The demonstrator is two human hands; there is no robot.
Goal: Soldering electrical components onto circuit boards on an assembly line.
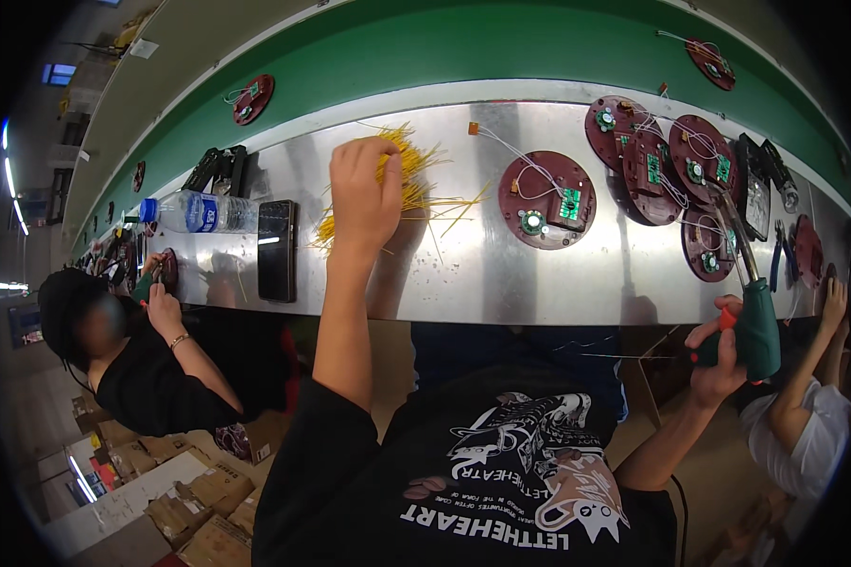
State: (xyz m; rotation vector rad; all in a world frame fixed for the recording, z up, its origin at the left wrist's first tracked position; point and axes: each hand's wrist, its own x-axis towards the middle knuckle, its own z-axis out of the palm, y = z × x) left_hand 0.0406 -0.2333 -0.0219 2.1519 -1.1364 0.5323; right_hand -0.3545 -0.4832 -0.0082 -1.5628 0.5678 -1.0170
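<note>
My left hand [359,189] is over a loose pile of thin yellow wires [408,161], its fingers curled down into the strands; the fingertips are mostly hidden. In my right hand [717,364] is a green soldering gun [758,326] with a red trigger. Its long metal barrel points away from me, the tip by a dark red round disc [702,151] with a green circuit board and white leads. More such discs lie around and partly under that one. A single disc [547,200] sits between the wire pile and this group, its white leads stretched toward the far left.
Left of the pile are a dark phone [277,250] and a water bottle [203,212] lying on its side. Dark pliers [781,255] lie at right. A green belt [501,47] carrying discs runs behind the metal bench [482,283]. Co-workers sit on both sides.
</note>
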